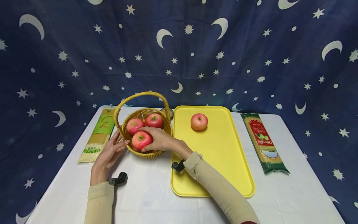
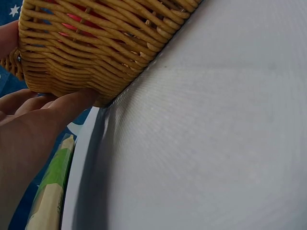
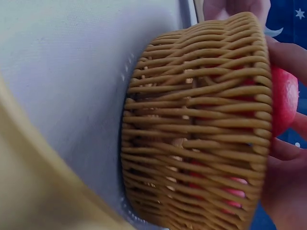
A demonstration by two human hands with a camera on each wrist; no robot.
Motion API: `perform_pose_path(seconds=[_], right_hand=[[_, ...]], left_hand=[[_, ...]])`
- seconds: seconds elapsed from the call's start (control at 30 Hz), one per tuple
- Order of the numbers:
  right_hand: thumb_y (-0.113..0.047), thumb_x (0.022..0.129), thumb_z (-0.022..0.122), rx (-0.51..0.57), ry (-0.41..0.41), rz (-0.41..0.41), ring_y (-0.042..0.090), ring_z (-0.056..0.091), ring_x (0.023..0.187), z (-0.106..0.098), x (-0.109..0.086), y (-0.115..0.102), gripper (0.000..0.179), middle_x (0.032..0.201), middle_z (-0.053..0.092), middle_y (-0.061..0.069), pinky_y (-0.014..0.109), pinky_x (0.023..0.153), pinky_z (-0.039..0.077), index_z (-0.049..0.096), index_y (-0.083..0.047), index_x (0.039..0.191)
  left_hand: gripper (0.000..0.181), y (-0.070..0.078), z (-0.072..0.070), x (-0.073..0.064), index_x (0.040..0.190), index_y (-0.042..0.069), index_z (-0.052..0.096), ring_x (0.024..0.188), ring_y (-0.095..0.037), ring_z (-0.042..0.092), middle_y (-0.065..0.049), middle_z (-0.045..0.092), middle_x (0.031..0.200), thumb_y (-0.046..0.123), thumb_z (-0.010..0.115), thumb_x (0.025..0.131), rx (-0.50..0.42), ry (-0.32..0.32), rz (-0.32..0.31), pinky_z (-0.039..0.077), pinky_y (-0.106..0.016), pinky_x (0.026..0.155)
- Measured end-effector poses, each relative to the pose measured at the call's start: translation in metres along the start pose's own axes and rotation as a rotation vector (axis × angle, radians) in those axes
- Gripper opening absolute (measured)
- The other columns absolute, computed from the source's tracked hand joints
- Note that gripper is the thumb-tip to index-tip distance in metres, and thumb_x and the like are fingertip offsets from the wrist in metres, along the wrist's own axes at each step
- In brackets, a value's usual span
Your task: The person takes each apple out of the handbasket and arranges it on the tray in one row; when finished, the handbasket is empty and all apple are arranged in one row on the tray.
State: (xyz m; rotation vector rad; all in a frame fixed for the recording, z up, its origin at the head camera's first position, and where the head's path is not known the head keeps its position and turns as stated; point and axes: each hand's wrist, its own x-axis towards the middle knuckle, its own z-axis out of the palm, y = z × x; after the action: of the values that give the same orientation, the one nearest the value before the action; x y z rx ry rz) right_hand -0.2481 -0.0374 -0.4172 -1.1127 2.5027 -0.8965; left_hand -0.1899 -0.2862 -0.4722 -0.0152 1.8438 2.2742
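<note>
Curling round the front apple (image 1: 140, 140), the fingers (image 1: 146, 149) of the right hand (image 1: 160, 139) are grasping it inside the near rim of a wicker basket (image 1: 148, 155). The left hand (image 1: 107, 153) is resting extended fingers against the basket's left side. Two other apples (image 1: 154, 120) are lying behind. Rightward, another apple (image 1: 199, 122) is sitting on a yellow tray (image 1: 215, 152) upon the white worktop (image 1: 142, 196).
</note>
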Motion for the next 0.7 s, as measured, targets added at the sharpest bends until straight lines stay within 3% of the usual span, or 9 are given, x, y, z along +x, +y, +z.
perform_pose_path(seconds=[0.2, 0.5, 0.7], right_hand=[[-0.033, 0.082, 0.086, 0.046, 0.070, -0.022, 0.019, 0.054, 0.133, -0.009, -0.013, -0.001, 0.078, 0.149, 0.056, 0.002, 0.038, 0.114, 0.047, 0.051, -0.018, 0.150], [-0.038, 0.080, 0.087, 0.092, 0.165, -0.068, 0.020, 0.052, 0.136, -0.021, -0.041, 0.004, 0.084, 0.151, 0.054, 0.003, 0.041, 0.115, 0.045, 0.049, -0.017, 0.152], [-0.039, 0.081, 0.086, 0.121, 0.184, -0.029, 0.019, 0.057, 0.126, -0.030, -0.067, 0.006, 0.085, 0.141, 0.058, 0.002, 0.040, 0.109, 0.051, 0.047, -0.018, 0.154]], left_hand=[[0.093, 0.000, 0.001, 0.000, 0.167, 0.022, -0.005, 0.160, -0.030, 0.002, -0.008, -0.009, 0.174, 0.000, 0.058, 0.101, -0.035, -0.005, 0.011, 0.046, -0.018, 0.107], [0.094, 0.002, 0.002, -0.002, 0.166, 0.023, -0.006, 0.160, -0.030, 0.001, -0.008, -0.010, 0.174, 0.001, 0.058, 0.101, -0.029, 0.003, -0.011, 0.044, -0.017, 0.108], [0.094, 0.002, 0.002, -0.002, 0.166, 0.023, -0.007, 0.160, -0.031, 0.000, -0.007, -0.011, 0.174, 0.000, 0.056, 0.101, -0.018, 0.002, -0.012, 0.041, -0.018, 0.110]])
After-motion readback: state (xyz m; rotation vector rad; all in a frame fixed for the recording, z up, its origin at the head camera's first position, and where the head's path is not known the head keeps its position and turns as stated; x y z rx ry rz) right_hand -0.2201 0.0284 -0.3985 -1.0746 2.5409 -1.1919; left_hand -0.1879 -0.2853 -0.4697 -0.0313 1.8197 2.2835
